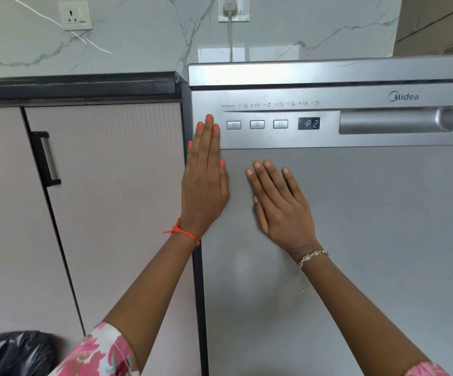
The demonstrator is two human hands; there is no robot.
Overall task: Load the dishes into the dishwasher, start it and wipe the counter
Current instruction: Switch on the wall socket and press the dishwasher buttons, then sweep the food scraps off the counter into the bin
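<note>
Now both hands flat on dishwasher [355, 240] door; display [308, 123] P2

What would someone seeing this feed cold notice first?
Both hands lie flat against the closed silver dishwasher door. The left hand is at the door's left edge with its fingertips up beside the power button, and the right hand is just right of it and lower. Further right along the top, the lit display reads P2.

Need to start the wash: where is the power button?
Head view: the power button is leftmost on the control panel, between the left hand and the P button.
</note>
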